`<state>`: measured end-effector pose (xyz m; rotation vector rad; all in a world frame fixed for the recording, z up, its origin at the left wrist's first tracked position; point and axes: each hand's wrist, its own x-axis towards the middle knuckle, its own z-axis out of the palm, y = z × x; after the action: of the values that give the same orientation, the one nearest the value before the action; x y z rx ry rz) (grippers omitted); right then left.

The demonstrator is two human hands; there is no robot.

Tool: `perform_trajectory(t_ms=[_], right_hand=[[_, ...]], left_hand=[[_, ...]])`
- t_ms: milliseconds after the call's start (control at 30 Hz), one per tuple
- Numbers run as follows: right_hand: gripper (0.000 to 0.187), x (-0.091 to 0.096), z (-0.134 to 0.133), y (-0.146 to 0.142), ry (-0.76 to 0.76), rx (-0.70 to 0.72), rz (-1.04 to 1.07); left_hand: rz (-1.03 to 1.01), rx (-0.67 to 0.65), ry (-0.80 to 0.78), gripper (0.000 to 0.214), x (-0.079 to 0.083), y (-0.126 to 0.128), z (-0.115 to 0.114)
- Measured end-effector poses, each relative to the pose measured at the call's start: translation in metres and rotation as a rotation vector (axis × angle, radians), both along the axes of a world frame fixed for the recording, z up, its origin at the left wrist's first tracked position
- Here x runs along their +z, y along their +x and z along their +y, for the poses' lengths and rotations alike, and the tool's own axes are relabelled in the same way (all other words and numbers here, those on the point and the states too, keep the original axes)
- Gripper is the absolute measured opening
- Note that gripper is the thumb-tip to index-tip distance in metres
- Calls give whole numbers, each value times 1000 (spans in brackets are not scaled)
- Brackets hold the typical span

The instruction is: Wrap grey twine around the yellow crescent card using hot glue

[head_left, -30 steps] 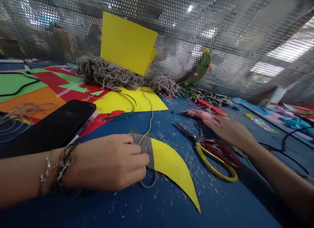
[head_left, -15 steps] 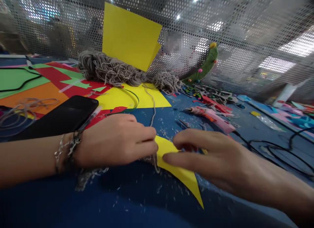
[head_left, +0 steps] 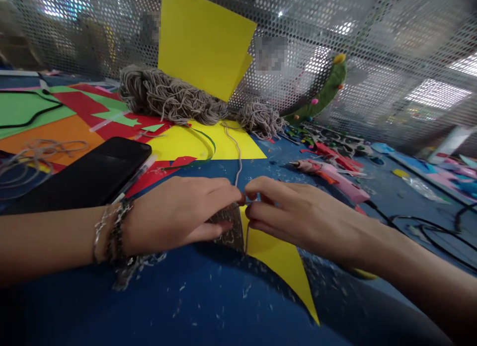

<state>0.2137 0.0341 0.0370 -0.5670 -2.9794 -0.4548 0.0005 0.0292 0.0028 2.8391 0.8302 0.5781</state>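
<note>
A curved yellow paper shape (head_left: pixel 283 264) lies on the blue table (head_left: pixel 231 311), its left end wound with grey yarn (head_left: pixel 229 221). My left hand (head_left: pixel 179 214) grips that wrapped end with closed fingers; bracelets circle the wrist. Fingertip to fingertip with it, my right hand (head_left: pixel 294 216) pinches the grey yarn strand (head_left: pixel 236 159) just above the shape. The strand runs back to a grey yarn pile (head_left: pixel 175 102) at the rear.
A black phone (head_left: pixel 89 174) lies left of my hands, on coloured paper sheets (head_left: pixel 55 127). A yellow sheet (head_left: pixel 203 40) leans on the perforated metal screen (head_left: pixel 372 47). A pink glue gun (head_left: pixel 328 172), black cables (head_left: pixel 428 226) and scraps lie right. Yarn clippings litter the table.
My right hand left the scissors at the right, crossed over the yellow shape and now pinches the yarn beside my left fingers. The left hand stayed on the wrapped end.
</note>
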Motion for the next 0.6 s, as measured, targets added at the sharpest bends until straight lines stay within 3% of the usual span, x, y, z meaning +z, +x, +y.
perform_trajectory(t_ms=[167,333,467,600], right_hand=[[22,-4,8,7,-259,33,155],[7,-5,9,10,-658,113,321],[9,-7,5,9,-969,150,393],[13,-11,5,10,-981,25,370]], left_hand=[[69,112,-116,35,-6,-4,-3],[13,-39,-204,40,-8,-7,-1],[-21,-83,-242,41,-10,-9,-1],[-1,-92,-165,31,-11,-9,-2]])
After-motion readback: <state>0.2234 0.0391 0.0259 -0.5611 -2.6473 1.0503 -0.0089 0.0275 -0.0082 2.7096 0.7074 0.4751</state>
